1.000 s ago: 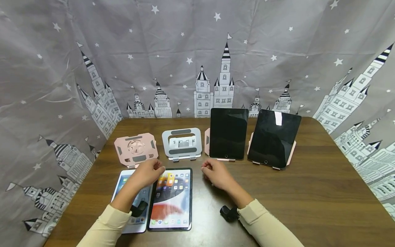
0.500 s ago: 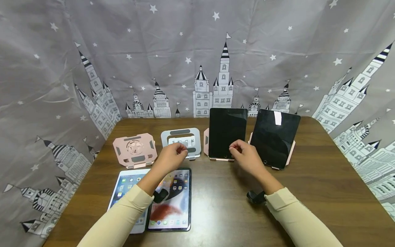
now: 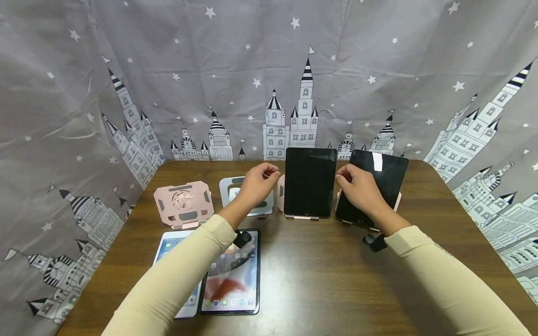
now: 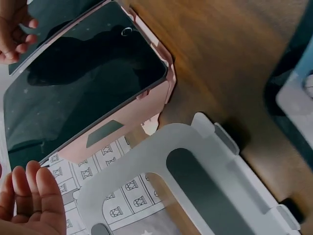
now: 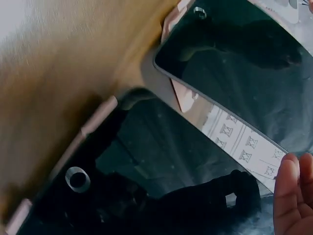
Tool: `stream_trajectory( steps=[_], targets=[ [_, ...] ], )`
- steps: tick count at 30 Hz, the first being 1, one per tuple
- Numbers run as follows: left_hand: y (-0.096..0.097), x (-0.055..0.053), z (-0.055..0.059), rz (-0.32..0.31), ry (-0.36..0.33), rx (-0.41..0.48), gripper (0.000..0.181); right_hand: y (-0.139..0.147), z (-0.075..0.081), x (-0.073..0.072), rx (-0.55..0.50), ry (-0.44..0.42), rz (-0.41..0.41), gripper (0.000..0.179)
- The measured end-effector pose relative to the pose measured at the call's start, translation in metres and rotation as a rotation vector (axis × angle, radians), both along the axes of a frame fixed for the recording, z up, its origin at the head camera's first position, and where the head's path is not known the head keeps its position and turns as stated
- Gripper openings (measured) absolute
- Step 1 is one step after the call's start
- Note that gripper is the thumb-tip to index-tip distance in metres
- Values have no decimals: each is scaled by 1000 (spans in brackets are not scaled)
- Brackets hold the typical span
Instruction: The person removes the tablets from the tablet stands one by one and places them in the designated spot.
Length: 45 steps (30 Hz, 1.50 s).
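Observation:
A tablet with a dark screen point(image 3: 310, 184) leans upright on a pink stand point(image 3: 282, 189). My left hand point(image 3: 257, 185) is raised near its left edge, in front of the grey stand point(image 3: 229, 189); the loosely bent fingers hold nothing. On the other side my right hand point(image 3: 362, 190) hovers between this tablet and a second dark tablet point(image 3: 388, 175), partly covering the second one. In the right wrist view the right fingers point(image 5: 287, 183) show beside the first tablet's edge point(image 5: 239, 63), with no grip on it. Whether either hand touches it I cannot tell.
A pink stand point(image 3: 183, 200) bears no tablet at the left. Two lit tablets lie flat in front: a white-framed one point(image 3: 168, 242), partly under the left arm, and a black-framed one point(image 3: 235, 284). A castle-print curtain point(image 3: 252, 56) hangs behind the wooden table point(image 3: 302, 289).
Both hands have moved forward and to the right, from above the front of the table to either side of the middle dark tablet. The tablets and stands have stayed in place.

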<state>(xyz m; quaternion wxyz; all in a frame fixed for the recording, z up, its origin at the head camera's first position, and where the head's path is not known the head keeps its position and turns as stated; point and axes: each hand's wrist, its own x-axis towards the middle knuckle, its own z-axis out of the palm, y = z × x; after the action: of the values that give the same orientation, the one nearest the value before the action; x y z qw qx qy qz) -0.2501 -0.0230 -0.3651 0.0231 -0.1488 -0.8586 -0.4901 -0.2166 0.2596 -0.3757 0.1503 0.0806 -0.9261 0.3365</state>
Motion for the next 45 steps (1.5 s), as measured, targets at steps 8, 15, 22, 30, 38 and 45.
stream_trajectory(
  steps=[8, 15, 22, 30, 38, 45],
  targets=[
    [14, -22, 5, 63, 40, 24, 21, 6, 17, -13, -43, -47, -44, 19],
    [23, -31, 6, 111, -10, 46, 24, 7, 23, -20, -57, -84, -45, 21],
    [36, -36, 5, 130, -31, 63, 23, 3, 22, -28, -69, -84, -67, 28],
    [43, -39, 2, 153, -21, 91, 19, -2, 12, -33, -64, -53, -77, 21],
    [45, -38, -2, 172, -32, 103, 17, -7, 7, -31, -87, -47, -103, 17],
    [46, -36, 1, 156, -33, 97, 17, -8, 4, -32, -133, -36, -139, 16]
  ],
)
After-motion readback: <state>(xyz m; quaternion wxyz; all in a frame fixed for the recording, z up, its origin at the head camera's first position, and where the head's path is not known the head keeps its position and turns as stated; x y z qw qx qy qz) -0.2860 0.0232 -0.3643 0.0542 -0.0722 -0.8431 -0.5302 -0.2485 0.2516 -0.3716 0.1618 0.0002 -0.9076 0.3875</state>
